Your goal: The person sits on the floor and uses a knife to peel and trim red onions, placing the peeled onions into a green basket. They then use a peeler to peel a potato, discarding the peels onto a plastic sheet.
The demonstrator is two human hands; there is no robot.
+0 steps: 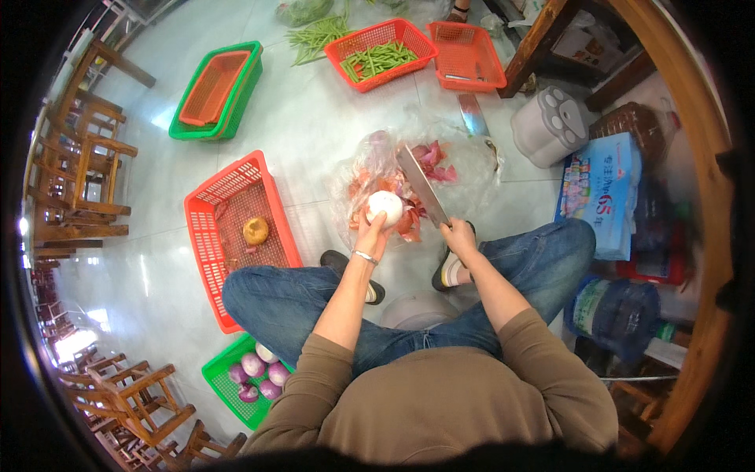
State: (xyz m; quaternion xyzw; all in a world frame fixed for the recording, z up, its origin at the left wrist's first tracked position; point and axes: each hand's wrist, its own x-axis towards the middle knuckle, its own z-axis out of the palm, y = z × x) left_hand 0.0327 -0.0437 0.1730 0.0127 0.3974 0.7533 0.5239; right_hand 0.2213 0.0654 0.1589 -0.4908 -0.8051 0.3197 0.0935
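Observation:
A pale, peeled onion [384, 208] is in my left hand [374, 233], its thumb across the lower side. My right hand [459, 237] grips the handle end of a cleaver [422, 186], whose broad blade points up and to the left, just right of the onion. Below both hands, onion skins [433, 160] in red and orange lie on a clear plastic bag [475, 171] spread on the tiled floor. A red plastic basket [272, 200] to the left holds a brownish round vegetable [255, 230] and skin scraps. Purple onions [253, 364] sit in a green basket [215, 369] at lower left.
Cut green beans [377, 61] fill part of a red basket [348, 78]; another red basket [472, 53] stands beside it. Nested green and orange baskets [250, 88] are at upper left. A grey stool [540, 133], a blue box [616, 194] and a large bottle [616, 312] stand right.

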